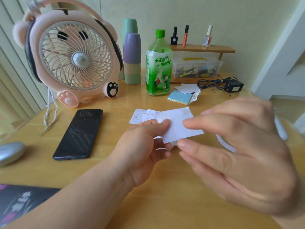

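Bare desk lies open in front; the phone blocks the left, fan and bottle behind.

place: probably home | evidence: bear-shaped fan, nail polish, phone
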Motion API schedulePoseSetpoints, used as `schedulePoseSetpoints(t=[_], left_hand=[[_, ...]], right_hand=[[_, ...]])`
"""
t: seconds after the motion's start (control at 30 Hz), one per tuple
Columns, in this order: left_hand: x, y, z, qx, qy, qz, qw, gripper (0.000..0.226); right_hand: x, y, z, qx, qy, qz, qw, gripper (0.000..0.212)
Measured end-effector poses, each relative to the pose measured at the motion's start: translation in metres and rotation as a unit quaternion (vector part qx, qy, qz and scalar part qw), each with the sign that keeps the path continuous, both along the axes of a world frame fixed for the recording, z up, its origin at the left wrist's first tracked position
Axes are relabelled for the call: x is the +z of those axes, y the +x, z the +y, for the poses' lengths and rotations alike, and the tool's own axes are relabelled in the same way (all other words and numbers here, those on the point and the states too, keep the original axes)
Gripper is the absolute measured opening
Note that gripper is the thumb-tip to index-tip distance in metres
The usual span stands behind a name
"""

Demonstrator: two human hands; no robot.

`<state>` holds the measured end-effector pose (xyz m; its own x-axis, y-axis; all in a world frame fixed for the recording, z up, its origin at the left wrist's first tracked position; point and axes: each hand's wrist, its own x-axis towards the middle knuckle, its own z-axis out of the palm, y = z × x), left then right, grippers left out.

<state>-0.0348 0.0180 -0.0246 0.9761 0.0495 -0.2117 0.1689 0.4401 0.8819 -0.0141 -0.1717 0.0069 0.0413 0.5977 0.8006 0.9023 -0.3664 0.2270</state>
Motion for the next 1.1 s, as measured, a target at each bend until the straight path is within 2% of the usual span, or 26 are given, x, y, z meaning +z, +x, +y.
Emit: schedulePoseSetpoints(t=[0.1,0.17,0.2,0.27,0.3,0.33,0.37,0.47,0.5,0.6,0.7,0.8,0.87,1.0,1.07,1.1], left_hand=[[0.002,0.002,0.004,0.021,0.006,-0.019,1.0,0.021],[0.003,0.0,0.002,0.005,0.015,-0.034,0.999,0.016],[0.001,-0.001,0.0,-0.004,0.019,-0.04,0.999,0.016],[-0.001,-0.002,-0.002,-0.017,0.023,-0.041,0.999,0.019],[-0.002,-0.002,-0.002,-0.02,0.024,-0.038,0.999,0.018],[-0.004,-0.001,-0.002,-0.02,0.025,-0.035,0.999,0.014],[-0.004,-0.001,-0.001,-0.019,0.029,-0.03,0.999,0.013],[-0.005,0.001,0.001,-0.019,0.05,-0.031,0.998,0.039],[-0.005,0.0,0.001,-0.018,0.06,-0.032,0.998,0.044],[-0.004,-0.002,-0.001,0.005,0.091,-0.032,0.995,0.033],[0.001,0.002,0.003,0.047,0.088,-0.026,0.995,0.027],[0.01,0.01,0.015,0.191,-0.009,0.03,0.981,0.027],[0.016,0.013,0.026,0.264,-0.062,0.051,0.961,0.014],[0.019,0.016,0.041,0.283,-0.095,0.053,0.953,0.022],[0.019,0.016,0.042,0.274,-0.093,0.048,0.956,0.023],[0.02,0.016,0.042,0.267,-0.092,0.046,0.958,0.023]], right_hand=[[-0.005,0.003,0.002,-0.03,0.073,0.075,0.994,0.013],[-0.014,0.015,0.003,-0.061,0.14,0.203,0.967,0.019],[-0.017,0.02,0.003,-0.067,0.179,0.321,0.928,0.029],[-0.019,0.025,0.006,-0.016,0.239,0.576,0.781,0.056],[-0.021,0.027,0.007,0.025,0.252,0.661,0.707,0.062],[-0.022,0.027,0.008,0.063,0.257,0.699,0.664,0.064],[-0.021,0.026,0.009,0.079,0.252,0.706,0.657,0.065],[-0.021,0.023,0.012,0.066,0.227,0.689,0.685,0.07],[-0.022,0.022,0.013,0.063,0.221,0.695,0.681,0.07],[-0.026,0.024,0.012,0.067,0.203,0.714,0.667,0.065],[-0.03,0.028,0.012,0.066,0.213,0.696,0.682,0.058],[-0.035,0.038,0.008,0.03,0.201,0.647,0.735,0.046],[-0.04,0.044,0.004,-0.01,0.173,0.604,0.778,0.033],[-0.049,0.051,0.004,-0.086,0.123,0.534,0.832,0.016],[-0.05,0.05,0.007,-0.119,0.097,0.505,0.85,0.024],[-0.05,0.049,0.009,-0.139,0.07,0.486,0.86,0.035]])
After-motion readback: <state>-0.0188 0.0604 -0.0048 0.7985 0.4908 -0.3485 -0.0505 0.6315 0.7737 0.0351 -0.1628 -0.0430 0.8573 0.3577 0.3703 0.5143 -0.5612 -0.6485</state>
